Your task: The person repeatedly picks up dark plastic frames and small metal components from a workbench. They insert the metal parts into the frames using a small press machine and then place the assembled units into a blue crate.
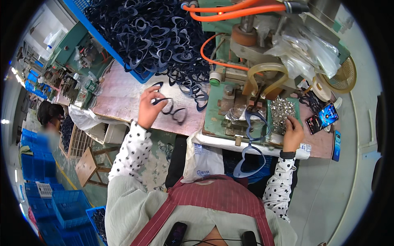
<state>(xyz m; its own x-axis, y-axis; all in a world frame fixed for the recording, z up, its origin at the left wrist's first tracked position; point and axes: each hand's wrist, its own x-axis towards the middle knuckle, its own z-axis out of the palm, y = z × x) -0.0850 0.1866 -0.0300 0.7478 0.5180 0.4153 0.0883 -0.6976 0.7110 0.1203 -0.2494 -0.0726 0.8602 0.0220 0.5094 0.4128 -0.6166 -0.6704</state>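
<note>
My left hand [150, 104] pinches a dark navy eyeglass frame front [167, 107] over the pink tabletop. Its far rim points right, away from my fingers. My right hand [293, 133] is at the near right edge of a heap of small shiny metal pieces [282, 112]. Its fingers are drawn together, and what is between them is too small to make out. A blue-grey eyeglass frame front [248, 162] hangs down from the press machine [236, 98], one rim over the table's front edge. Neither hand touches it.
A blue crate [107, 45] heaped with dark frame fronts [152, 37] stands at the back left, some spilling onto the table. Orange hoses [238, 16] cross above the machine. A lit phone [322, 119] and a fan [344, 74] are at the right. Another person [50, 112] is far left.
</note>
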